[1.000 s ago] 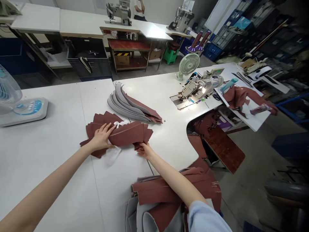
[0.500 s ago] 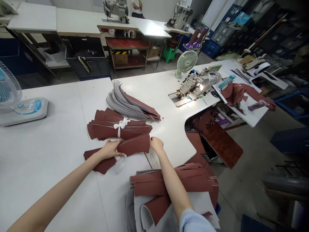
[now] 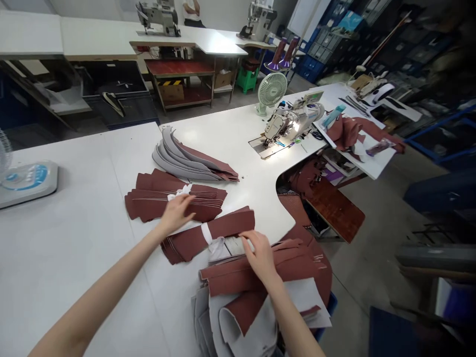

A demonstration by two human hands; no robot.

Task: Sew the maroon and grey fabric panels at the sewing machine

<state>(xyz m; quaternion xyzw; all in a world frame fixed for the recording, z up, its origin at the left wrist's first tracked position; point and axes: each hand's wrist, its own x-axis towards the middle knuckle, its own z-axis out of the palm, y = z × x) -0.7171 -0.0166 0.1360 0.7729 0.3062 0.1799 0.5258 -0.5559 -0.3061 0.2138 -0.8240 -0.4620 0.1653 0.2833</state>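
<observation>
A rolled bundle of brown fabric pieces lies on the table with a white strip around it. The strip's loose end trails toward me. At the bundle's lower right edge is my right hand, thumb and forefinger apart, fingertips touching or very near the fabric. My left hand is open over a second brown bundle, its fingers close to the white bow tied around that one. Whether the left fingers touch the fabric I cannot tell.
Grey-backed curved pieces lie farther back. Brown and grey pieces are heaped at the near table edge. A lit sewing machine and a small green fan stand back right. A white-blue fan base is at left.
My left hand has let go of the near bundle and moved up to the bow-tied one. The near bundle has shifted right and its white strip now shows. My right hand has moved lower along it.
</observation>
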